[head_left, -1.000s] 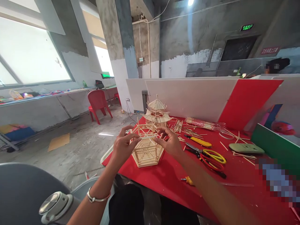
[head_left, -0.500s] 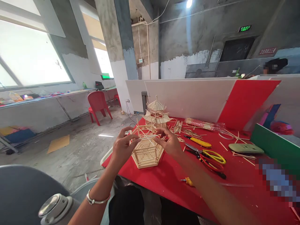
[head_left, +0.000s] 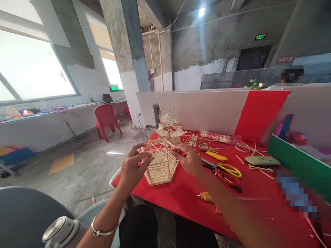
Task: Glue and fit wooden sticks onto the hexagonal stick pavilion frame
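My left hand [head_left: 136, 163] is closed, thumb and fingers pinching one end of a thin wooden stick [head_left: 160, 153]. At the stick's other end, the fingertips of my right hand [head_left: 187, 159] are pinched too. The stick spans between both hands in front of a hexagonal frame [head_left: 160, 179] built of pale sticks, with posts and a slatted base; whether it touches the frame, I cannot tell. Behind that stands a tiered stick pavilion [head_left: 169, 124] with a pointed roof.
On the red table [head_left: 168, 201] lie a yellow utility knife [head_left: 216, 156], scissors [head_left: 229, 170], red-handled pliers [head_left: 227, 179], a yellow-handled tool [head_left: 206, 196], loose sticks [head_left: 192, 140] and a green case [head_left: 262, 161]. White panels [head_left: 201, 110] border the back. A person's head shows beyond them.
The view has shifted slightly, so the table things appear further left. Both hands keep hold of the stick, which now slants, its left end lower. More of the yellow-handled tool shows.
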